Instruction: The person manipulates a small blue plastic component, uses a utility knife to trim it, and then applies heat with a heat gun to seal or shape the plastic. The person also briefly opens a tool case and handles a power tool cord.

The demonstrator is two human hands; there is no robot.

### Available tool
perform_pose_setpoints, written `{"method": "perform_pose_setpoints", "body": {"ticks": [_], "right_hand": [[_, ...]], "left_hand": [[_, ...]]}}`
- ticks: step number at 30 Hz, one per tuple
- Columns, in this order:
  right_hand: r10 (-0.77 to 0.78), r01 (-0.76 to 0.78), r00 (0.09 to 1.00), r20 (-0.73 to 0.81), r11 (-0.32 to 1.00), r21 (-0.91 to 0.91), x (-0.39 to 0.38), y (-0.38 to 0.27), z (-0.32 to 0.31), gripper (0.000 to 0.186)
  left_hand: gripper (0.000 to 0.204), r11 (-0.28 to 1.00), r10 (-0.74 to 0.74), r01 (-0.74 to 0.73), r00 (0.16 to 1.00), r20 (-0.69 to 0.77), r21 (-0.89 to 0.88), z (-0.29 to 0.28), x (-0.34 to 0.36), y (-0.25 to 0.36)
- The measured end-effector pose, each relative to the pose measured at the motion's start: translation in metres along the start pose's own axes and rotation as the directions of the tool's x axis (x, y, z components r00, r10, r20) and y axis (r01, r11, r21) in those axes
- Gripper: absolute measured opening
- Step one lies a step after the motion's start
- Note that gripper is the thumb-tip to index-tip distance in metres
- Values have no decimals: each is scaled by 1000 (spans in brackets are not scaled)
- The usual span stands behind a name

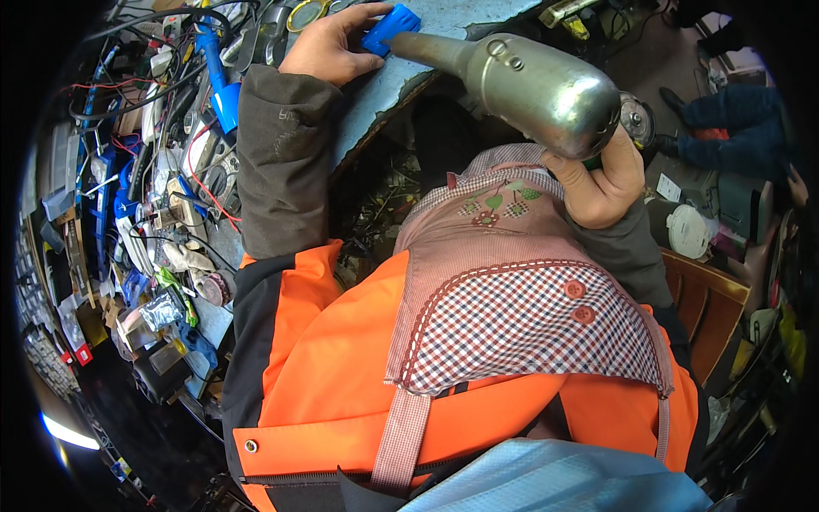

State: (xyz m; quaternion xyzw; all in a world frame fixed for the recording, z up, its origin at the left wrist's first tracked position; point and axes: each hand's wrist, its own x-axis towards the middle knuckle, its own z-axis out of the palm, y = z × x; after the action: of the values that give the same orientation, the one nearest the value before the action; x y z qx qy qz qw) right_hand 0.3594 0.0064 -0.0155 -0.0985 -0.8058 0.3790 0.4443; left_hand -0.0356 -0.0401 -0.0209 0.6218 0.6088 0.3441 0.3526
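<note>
At the top, my left hand (328, 47) pinches a short blue plastic sleeve (394, 28) between thumb and fingers, over the edge of a worn blue tabletop (368, 115). My right hand (607, 186) is closed beneath the rear of a heat gun (537, 90) with a scuffed, bottle-shaped silver metal body. Its grip is hidden behind the body. The gun lies nearly level, and its narrow nozzle points left at the sleeve. The nozzle tip overlaps the sleeve's lower end; whether they touch I cannot tell.
Cables, tools and small parts crowd the left side, among them a blue funnel-shaped piece (225, 106) and a red wire (198, 175). A wooden drawer-like box (704, 303) and a round white lid (688, 231) are at right. Another person's legs (734, 128) show beyond.
</note>
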Motion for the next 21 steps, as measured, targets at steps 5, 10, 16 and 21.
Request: {"method": "perform_pose_setpoints", "body": {"ticks": [5, 10, 16, 21], "right_hand": [[11, -11, 1000, -17, 1000, 8, 2, -1, 5, 50], [15, -15, 1000, 7, 1000, -11, 2, -2, 3, 48], [13, -13, 1000, 2, 1000, -21, 0, -2, 2, 48], [83, -82, 991, -102, 997, 16, -9, 7, 3, 50]], "left_hand": [[75, 998, 8, -7, 1000, 24, -56, 0, 0, 0], [76, 997, 53, -51, 998, 27, -59, -1, 0, -4], [75, 998, 6, -7, 1000, 16, 65, 0, 0, 8], [75, 989, -11, 15, 1000, -25, 149, 1, -2, 14]]}}
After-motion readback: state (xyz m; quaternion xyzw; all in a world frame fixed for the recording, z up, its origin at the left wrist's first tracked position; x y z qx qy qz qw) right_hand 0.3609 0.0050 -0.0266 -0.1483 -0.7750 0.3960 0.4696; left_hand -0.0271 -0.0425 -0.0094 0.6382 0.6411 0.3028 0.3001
